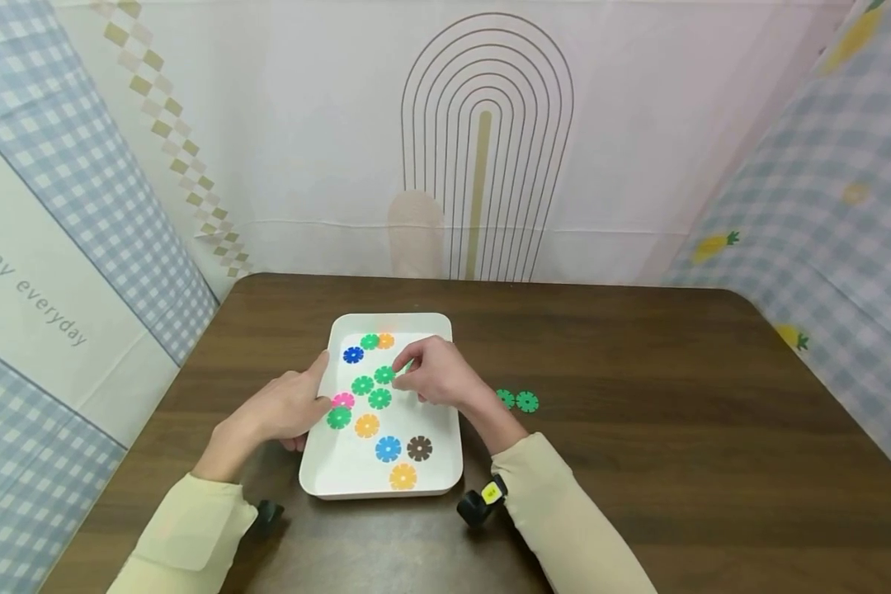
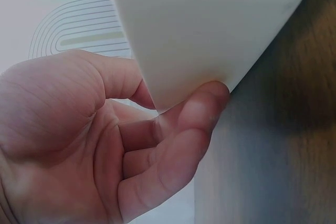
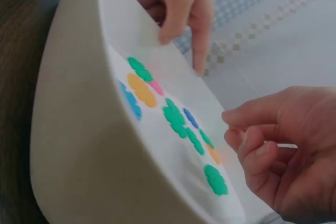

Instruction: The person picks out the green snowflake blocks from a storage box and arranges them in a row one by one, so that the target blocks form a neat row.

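A white rectangular tray (image 1: 431,487) holds several flat notched discs, flower-like in outline. My left hand (image 1: 285,404) grips its left wall: the thumb bends over the rim, and in the left wrist view curled fingers (image 2: 205,103) touch the outside. My right hand (image 1: 438,371) is over the tray's right side, beside a green disc (image 1: 384,374). Thumb and forefinger tips are close together, with no disc visible between them; the other fingers bend inward. In the right wrist view another green disc (image 3: 215,179) lies in the tray below this hand.
Two green discs (image 1: 527,402) lie on the brown wooden table (image 1: 638,396) right of the tray. Inside the tray are also orange (image 1: 403,476), brown (image 1: 419,448), light blue (image 1: 388,449), dark blue (image 1: 353,355) and pink (image 1: 344,400) discs. Patterned cloth hangs behind the table.
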Action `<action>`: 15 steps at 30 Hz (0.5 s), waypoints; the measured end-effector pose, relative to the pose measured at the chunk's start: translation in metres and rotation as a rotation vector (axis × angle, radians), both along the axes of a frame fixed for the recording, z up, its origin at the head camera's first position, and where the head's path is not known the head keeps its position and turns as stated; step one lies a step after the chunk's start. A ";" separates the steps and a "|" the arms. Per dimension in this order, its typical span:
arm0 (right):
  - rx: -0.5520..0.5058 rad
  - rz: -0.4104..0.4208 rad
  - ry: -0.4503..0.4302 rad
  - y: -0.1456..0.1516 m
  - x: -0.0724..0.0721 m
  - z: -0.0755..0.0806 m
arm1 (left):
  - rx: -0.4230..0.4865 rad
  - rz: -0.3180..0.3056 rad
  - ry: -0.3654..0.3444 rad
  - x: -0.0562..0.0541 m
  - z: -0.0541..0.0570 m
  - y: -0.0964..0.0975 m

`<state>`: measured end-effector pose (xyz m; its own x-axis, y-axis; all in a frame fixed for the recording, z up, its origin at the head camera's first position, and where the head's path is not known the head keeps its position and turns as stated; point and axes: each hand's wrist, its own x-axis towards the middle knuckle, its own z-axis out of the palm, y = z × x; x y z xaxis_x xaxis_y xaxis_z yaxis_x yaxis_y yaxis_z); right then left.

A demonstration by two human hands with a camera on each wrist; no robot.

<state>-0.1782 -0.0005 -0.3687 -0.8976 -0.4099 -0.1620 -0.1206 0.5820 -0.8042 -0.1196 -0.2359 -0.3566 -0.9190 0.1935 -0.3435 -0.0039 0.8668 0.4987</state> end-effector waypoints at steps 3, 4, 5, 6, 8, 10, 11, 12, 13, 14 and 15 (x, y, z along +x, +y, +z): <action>0.041 -0.002 -0.020 -0.008 0.000 -0.001 | 0.000 -0.001 -0.002 -0.001 0.000 0.000; 0.052 -0.002 -0.029 -0.011 0.000 -0.001 | 0.001 -0.001 -0.002 -0.001 0.000 -0.001; 0.064 0.000 -0.038 -0.013 0.000 -0.002 | 0.003 -0.001 -0.003 -0.001 0.000 -0.001; 0.075 0.002 -0.047 -0.016 0.000 -0.002 | 0.003 -0.001 -0.003 -0.001 0.000 -0.001; 0.097 0.004 -0.060 -0.019 -0.001 -0.004 | 0.004 -0.002 -0.005 -0.001 0.000 -0.001; 0.112 -0.001 -0.071 -0.022 -0.001 -0.007 | 0.005 -0.002 -0.005 -0.001 -0.001 -0.001; 0.117 -0.004 -0.076 -0.023 -0.002 -0.008 | 0.004 -0.001 -0.005 -0.001 -0.001 -0.001; 0.117 -0.008 -0.081 -0.024 -0.002 -0.009 | 0.003 0.000 -0.006 -0.001 -0.001 -0.001; 0.117 -0.012 -0.086 -0.025 -0.002 -0.010 | 0.002 0.001 -0.006 -0.001 -0.001 -0.001; 0.116 -0.018 -0.092 -0.025 -0.002 -0.011 | 0.002 0.003 -0.005 -0.001 -0.001 -0.001; 0.115 -0.023 -0.096 -0.026 -0.002 -0.012 | 0.002 0.004 -0.005 -0.001 -0.001 -0.001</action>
<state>-0.1803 -0.0265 -0.3806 -0.8847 -0.3632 -0.2924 -0.0321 0.6730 -0.7389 -0.1208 -0.2367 -0.3578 -0.9180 0.1904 -0.3478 -0.0101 0.8657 0.5004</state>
